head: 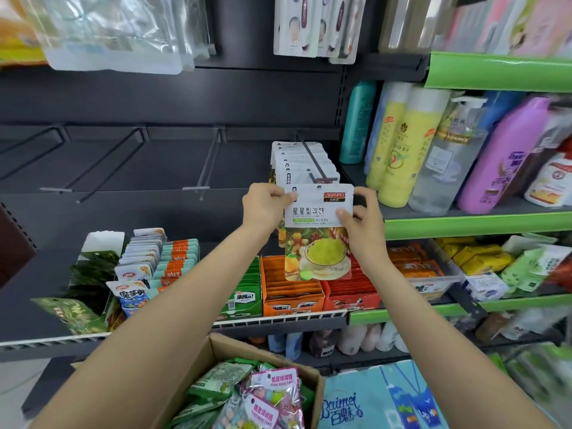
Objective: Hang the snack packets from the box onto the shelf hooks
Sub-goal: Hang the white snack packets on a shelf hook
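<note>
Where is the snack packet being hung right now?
In the head view, the snack packet sits centre frame, pinched by the left hand and right hand, just before the tip of the loaded hook, above the orange display box.

Both bare forearms extended up and forward, converging at centre. Left hand (pixel 264 207) pinches the top-left edge of the white-topped plastic snack packet with fruit print (pixel 318 230), thumb in front. Right hand (pixel 362 222) grips its right edge, thumb across the front, fingers curled behind. Wrists roughly level.
</note>
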